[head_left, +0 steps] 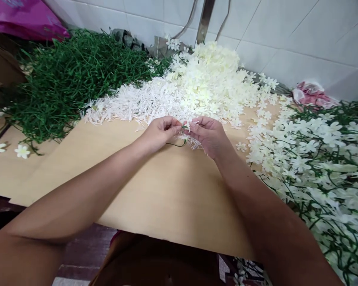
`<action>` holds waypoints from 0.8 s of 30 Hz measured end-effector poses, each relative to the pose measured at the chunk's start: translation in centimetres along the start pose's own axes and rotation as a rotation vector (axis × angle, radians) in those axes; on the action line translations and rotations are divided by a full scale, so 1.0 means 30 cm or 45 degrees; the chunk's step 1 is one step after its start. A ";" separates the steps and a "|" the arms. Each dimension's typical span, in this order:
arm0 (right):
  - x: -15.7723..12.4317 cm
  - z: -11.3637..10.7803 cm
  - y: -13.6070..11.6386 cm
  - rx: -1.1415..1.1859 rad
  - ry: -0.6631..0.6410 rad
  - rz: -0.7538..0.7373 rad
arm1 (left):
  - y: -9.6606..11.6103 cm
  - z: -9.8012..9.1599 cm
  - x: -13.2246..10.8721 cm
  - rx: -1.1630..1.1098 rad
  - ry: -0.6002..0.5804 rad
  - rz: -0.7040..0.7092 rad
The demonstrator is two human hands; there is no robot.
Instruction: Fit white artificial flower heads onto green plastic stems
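My left hand point(162, 133) is closed in a pinch on a green plastic flower stem point(177, 145), which curves down below the fingers. Close beside it, my right hand point(209, 135) pinches a small white flower piece point(188, 125) at the stem's tip. The fingertips of both hands nearly meet, so the joint between stem and white piece is partly hidden. Just behind the hands lies a heap of thin white stamen pieces point(137, 101). Cream-white artificial petals point(209, 75) are piled beyond it.
Green stems point(86, 71) form a large heap at back left. White flowers on stems point(310, 159) spread along the right. Two loose blossoms point(22, 151) lie at far left. Cardboard point(173, 198) covers the table; a tiled wall point(280, 35) stands behind. A magenta bag point(24, 20) sits back left.
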State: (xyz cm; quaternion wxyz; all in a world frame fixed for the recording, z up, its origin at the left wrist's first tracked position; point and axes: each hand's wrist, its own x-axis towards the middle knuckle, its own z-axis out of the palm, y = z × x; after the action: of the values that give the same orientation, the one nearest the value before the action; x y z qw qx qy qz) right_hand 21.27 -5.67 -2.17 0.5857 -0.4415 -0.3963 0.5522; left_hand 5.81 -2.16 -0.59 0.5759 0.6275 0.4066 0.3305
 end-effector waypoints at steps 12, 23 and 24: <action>0.000 0.001 0.012 -0.009 0.027 -0.036 | -0.027 -0.009 0.005 -0.220 -0.020 -0.053; -0.005 0.005 0.027 -0.089 0.062 -0.054 | -0.029 -0.005 0.005 -0.200 -0.007 -0.079; -0.006 0.006 0.028 -0.077 0.066 -0.051 | -0.031 -0.006 0.006 -0.212 -0.012 -0.079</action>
State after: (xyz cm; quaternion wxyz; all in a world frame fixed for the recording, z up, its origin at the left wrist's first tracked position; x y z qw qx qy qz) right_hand 20.84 -5.83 -2.91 0.5930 -0.4651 -0.4062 0.5167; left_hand 5.59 -1.92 -1.52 0.6379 0.5662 0.3941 0.3422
